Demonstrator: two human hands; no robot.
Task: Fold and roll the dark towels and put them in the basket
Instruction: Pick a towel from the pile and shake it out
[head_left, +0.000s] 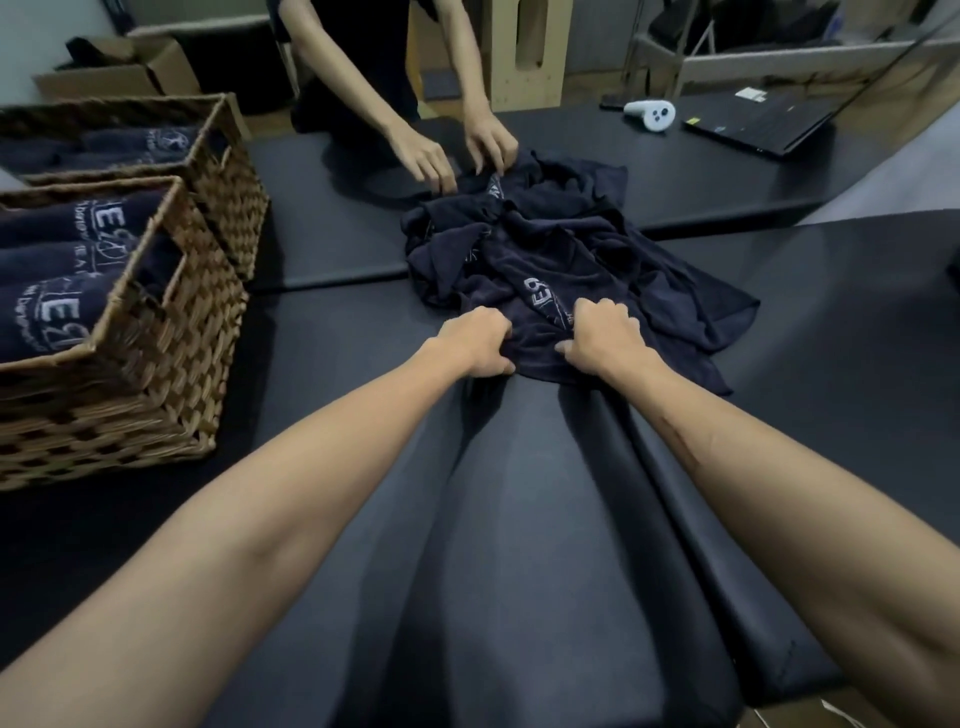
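both arms are stretched straight out over the dark worktop (519, 545), forearms nearly parallel, hands side by side with just a small gap between them. the left hand (480, 340) has its fingers curled down, gripping the near edge of the crumpled dark towels (561, 260), knuckles up. the right hand (602, 335) does the same right beside it, fingers bunched into the cloth, thumb tucked on the near side. so both are clamped on fabric, neither one is loose.

the towel pile sits in a messy heap in the middle of the worktop, white lettering showing on a fold just past the right hand. on the far side of the heap a second person's two hands (462, 150) are touching the far edge of it, fingers pointing down.

off to the left there's a wicker basket (171, 322) holding rolled dark towels (57, 265) with the white print facing up, and a second basket (228, 171) right behind it with more inside. far right on the worktop: a white controller (649, 114) and a laptop (763, 122).
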